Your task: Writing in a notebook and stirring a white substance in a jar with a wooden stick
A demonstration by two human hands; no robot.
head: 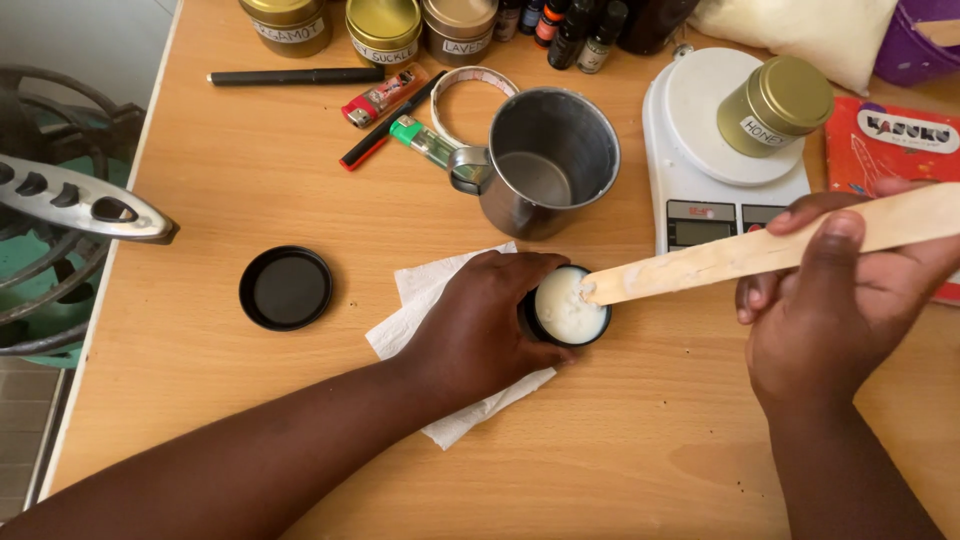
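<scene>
left forearm comes in from the bottom-left corner, angled up toward the table's middle, wrist straight. left hand (478,320) lies palm down, fingers curled round to the right in a steadying clasp. right forearm rises from the bottom edge near the right corner, wrist bent slightly. right hand (835,300) is closed in a pinch grip, thumb on top, fingers tucked under.

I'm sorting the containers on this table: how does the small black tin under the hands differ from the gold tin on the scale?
The small black tin is open and filled with white wax; the gold tin is closed with its lid on. The black tin sits on a white paper towel, gripped by the left hand, while the gold tin rests untouched on the white scale. The black one is shallower. Both are round.
</scene>
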